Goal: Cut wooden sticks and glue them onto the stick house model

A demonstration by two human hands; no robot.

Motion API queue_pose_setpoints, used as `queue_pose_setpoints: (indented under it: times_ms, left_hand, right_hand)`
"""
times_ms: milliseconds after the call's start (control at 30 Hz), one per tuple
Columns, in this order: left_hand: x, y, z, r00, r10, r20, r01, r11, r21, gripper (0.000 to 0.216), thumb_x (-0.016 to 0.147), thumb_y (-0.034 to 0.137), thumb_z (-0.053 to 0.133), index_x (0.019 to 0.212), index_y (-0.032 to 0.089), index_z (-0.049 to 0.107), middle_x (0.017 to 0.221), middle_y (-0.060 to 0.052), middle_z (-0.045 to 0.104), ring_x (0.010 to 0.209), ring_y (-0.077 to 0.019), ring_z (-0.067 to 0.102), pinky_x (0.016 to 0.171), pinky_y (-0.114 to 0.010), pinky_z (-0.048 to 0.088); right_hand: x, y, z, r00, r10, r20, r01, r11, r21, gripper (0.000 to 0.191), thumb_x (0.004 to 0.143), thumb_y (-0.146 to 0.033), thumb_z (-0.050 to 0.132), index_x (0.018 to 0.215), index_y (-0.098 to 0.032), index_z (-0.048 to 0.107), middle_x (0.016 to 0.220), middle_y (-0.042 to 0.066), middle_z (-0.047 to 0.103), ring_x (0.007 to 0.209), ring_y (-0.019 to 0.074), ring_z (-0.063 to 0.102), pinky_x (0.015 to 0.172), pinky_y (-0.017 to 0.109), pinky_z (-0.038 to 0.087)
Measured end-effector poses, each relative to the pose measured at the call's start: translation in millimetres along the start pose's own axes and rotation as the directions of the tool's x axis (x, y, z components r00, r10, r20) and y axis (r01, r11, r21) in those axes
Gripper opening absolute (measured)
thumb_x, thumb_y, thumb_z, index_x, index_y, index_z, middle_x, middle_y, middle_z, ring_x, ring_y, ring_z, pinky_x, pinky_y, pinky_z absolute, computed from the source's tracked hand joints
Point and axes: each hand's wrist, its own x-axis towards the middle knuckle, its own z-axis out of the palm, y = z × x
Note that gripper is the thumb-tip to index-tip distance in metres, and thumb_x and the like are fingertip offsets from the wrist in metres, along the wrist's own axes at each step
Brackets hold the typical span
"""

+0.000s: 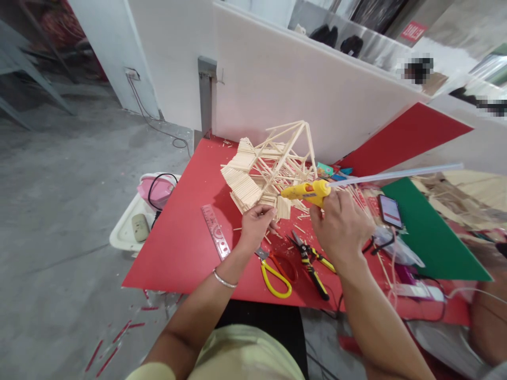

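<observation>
Surface (170, 253) in red spans mid-frame, strewn with wooden bits (300, 228); grey floor (95, 153) fills the left, a pale partition (301, 79) stands behind. The stick model (242, 182) sits at centre, the grip of the left hand (257, 221) pinched on its near edge (the right hand (341, 224), I see, clasps a yellow glue gun (307, 192)).

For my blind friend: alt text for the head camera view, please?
A person's right hand points a yellow glue gun at a pale stick model, the left hand at its near edge. Scissors, a pliers-like tool and a ruler lie on the red tabletop.
</observation>
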Motion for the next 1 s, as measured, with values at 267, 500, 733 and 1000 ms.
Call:
queue_pose_setpoints:
  times_ms: [267,500,733,1000]
  left_hand:
    - [0.0,1.6,2.8,1.0,0.008,0.006,-0.007,1.0,-0.011,0.031,0.07,0.042,0.079,0.074,0.015,0.065,0.05,0.003,0.059,0.04,-0.0102,0.055,0.04,-0.022,0.047]
    - [0.0,1.8,6.0,1.0,-0.014,0.009,0.014,1.0,0.016,0.036,0.07,0.049,0.079,0.071,0.017,0.062,0.043,0.003,0.057,0.034,-0.0094,0.049,0.038,-0.021,0.042]
    - [2.0,-0.5,5.0,1.0,-0.012,0.016,0.012,1.0,0.0,0.039,0.068,0.05,0.081,0.072,0.016,0.063,0.042,0.003,0.057,0.033,-0.0104,0.05,0.037,-0.021,0.042]
    - [4.2,-2.9,2.8,0.999,-0.033,0.026,0.032,0.999,0.043,0.044,0.071,0.056,0.079,0.064,0.016,0.06,0.049,0.001,0.059,0.034,-0.0097,0.054,0.035,-0.019,0.04]
  right_hand:
    - [-3.4,1.9,3.3,1.0,0.006,-0.014,-0.006,1.0,0.025,0.033,0.093,-0.027,0.051,0.12,-0.012,0.06,0.103,0.013,0.066,0.079,0.02,0.055,0.061,0.032,0.029]
    - [-6.3,4.4,2.4,1.0,0.014,0.009,-0.014,0.999,0.051,0.036,0.092,-0.028,0.05,0.122,-0.012,0.06,0.102,0.013,0.065,0.08,0.0209,0.055,0.062,0.032,0.031]
    - [-8.6,6.3,5.5,0.999,0.014,-0.045,-0.013,1.0,0.022,0.035,0.093,-0.031,0.051,0.122,-0.013,0.06,0.103,0.011,0.066,0.076,0.0196,0.054,0.062,0.032,0.032]
    - [-9.7,4.6,5.4,0.999,0.04,-0.007,-0.039,0.994,0.101,0.039,0.091,-0.028,0.051,0.126,-0.012,0.06,0.103,0.013,0.064,0.08,0.0218,0.055,0.064,0.033,0.033]
